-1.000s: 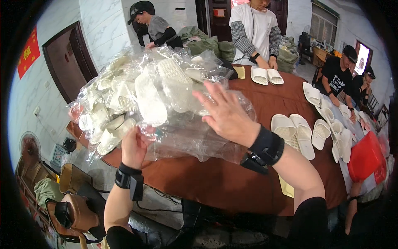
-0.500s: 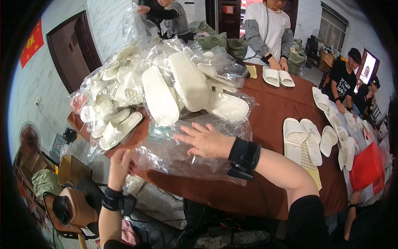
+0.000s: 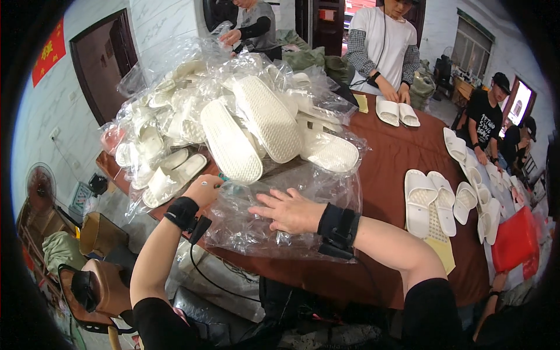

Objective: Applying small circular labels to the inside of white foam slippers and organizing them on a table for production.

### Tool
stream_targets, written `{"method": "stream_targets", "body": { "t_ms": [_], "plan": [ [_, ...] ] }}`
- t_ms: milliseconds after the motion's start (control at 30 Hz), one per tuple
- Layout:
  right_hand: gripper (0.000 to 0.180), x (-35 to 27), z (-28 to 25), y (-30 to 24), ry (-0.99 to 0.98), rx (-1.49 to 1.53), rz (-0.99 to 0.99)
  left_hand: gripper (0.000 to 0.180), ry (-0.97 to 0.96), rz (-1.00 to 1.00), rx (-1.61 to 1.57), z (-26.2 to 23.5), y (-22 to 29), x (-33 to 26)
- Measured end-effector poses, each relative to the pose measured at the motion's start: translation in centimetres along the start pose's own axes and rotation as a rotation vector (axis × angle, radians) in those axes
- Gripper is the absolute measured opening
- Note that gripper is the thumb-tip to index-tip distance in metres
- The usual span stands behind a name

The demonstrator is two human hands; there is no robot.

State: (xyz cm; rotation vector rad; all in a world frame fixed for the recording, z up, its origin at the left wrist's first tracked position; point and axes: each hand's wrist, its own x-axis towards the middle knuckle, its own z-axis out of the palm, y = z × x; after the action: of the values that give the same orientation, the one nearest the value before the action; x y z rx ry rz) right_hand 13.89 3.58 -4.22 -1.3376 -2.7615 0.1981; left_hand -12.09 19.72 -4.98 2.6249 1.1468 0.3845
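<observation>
"Your right hand [image 3: 286, 211], in the head view, is spread wide, palm down on the crumpled clear plastic [image 3: 233, 227], its fingers pointing across toward your left."

"And your left hand [image 3: 204, 189]?"

"At the left edge of that plastic, back of the hand up, fingers bent. Their tips are hidden, so I can't tell whether they grip it."

"What lies just beyond your two hands?"

"The heap of cream slippers [image 3: 265, 119], many of them under clear wrapping, two sole up at the near side."

"And off to the right of your right hand?"

"Loose white slippers [image 3: 421, 198] on the brown cloth [image 3: 379, 274], with a yellow sheet [image 3: 440, 254] at their near end. Farther off, past that hand, a co-worker [image 3: 379, 46] touches another pair of slippers [image 3: 396, 111]."
</observation>
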Motion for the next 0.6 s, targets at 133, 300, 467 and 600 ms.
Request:
{"method": "stream_targets", "body": {
  "t_ms": [133, 300, 467, 600],
  "plan": [
    [0.062, -0.5, 0.7, 0.3, 0.143, -0.047, -0.104, 0.021, -0.119, 0.02, 0.138, 0.6, -1.0, 1.1],
    [0.058, -0.1, 0.6, 0.3, 0.043, 0.006, -0.071, 0.019, -0.165, 0.102, 0.114, 1.0, -2.8, 0.3],
    [0.054, 0.0, 0.9, 0.9, -0.032, 0.031, -0.053, 0.011, -0.169, 0.062, 0.183, -0.5, -0.5, -0.9],
    [0.054, 0.2, 0.9, 1.1, -0.104, 0.058, -0.018, 0.013, -0.001, 0.041, 0.12, -3.5, 1.0, -2.4]
  ]
}}
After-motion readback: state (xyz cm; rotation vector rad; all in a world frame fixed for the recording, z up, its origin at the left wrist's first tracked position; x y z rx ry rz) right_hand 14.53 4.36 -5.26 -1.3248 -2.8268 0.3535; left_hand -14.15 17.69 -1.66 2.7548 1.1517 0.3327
